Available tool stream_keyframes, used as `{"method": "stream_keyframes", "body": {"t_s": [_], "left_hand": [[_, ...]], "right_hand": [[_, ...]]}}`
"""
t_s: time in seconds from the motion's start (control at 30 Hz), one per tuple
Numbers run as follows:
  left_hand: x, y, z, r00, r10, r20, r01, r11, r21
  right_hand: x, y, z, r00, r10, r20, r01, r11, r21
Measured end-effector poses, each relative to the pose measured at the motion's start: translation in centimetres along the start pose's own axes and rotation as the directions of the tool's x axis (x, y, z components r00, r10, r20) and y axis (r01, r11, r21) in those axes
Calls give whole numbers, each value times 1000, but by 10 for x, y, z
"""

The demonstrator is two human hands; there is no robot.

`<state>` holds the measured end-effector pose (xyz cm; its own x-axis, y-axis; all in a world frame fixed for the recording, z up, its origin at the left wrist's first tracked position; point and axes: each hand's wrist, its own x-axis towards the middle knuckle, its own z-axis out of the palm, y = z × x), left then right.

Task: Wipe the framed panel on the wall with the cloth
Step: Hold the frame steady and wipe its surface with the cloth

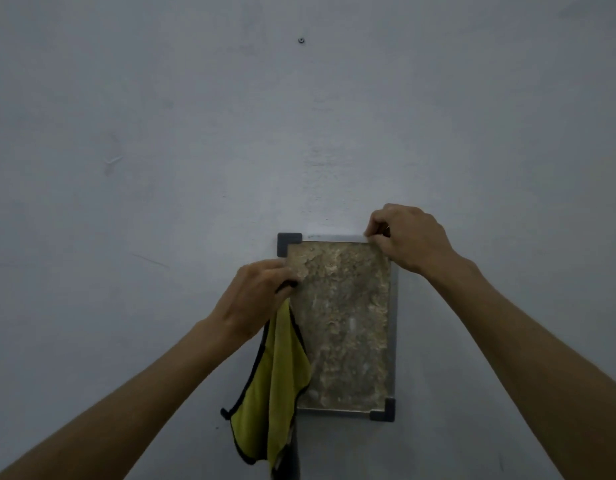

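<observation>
Gripping panel (pixel 341 323), low on wall (pixel 161 133): right hand (pixel 408 237) fingers pinch frame at 1 o'clock; left hand (pixel 254 296) clutches cloth (pixel 275 386) at 9, hanging unused. Bunch cloth flat, press evenly, keep frame steadied.

Framed panel (pixel 344 323): mottled brown-tan surface, edged in pale grey, dark grey corner caps. Cloth (pixel 275 389), left of panel: yellow-green, trimmed in black. Wall (pixel 161 133) behind panel: pale blue-grey.
</observation>
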<state>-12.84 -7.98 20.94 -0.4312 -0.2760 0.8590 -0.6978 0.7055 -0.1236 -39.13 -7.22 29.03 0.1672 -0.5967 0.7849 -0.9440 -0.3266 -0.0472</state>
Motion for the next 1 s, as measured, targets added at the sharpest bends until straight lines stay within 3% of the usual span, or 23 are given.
{"method": "stream_keyframes", "body": {"t_s": [0.07, 0.2, 0.37, 0.5, 0.67, 0.83, 1.0], "left_hand": [[2, -4, -1, 1000, -9, -12, 9, 1000, 4], [1, -7, 4, 968, -136, -210, 132, 991, -32], [-11, 1, 11, 993, -87, -74, 87, 996, -3], [-7, -1, 11, 941, -208, -267, 204, 978, -41], [-24, 16, 26, 976, -184, -113, 183, 983, -17], [-15, 5, 22, 951, -205, -231, 204, 978, -28], [-21, 3, 15, 998, -63, -11, 63, 998, 12]], "right_hand": [[0, 0, 0, 1000, 1, -8, -1, 1000, 9], [-1, 0, 1, 1000, -3, -16, 3, 1000, 13], [-1, 0, 1, 1000, -4, -22, 4, 1000, 14], [-1, 0, 2, 1000, -5, -30, 5, 1000, 13], [-1, 1, 4, 999, -4, -37, 4, 1000, 22], [-2, 1, 4, 999, -5, -41, 6, 1000, 24], [-1, 4, 5, 999, -8, -50, 10, 999, 34]]}}
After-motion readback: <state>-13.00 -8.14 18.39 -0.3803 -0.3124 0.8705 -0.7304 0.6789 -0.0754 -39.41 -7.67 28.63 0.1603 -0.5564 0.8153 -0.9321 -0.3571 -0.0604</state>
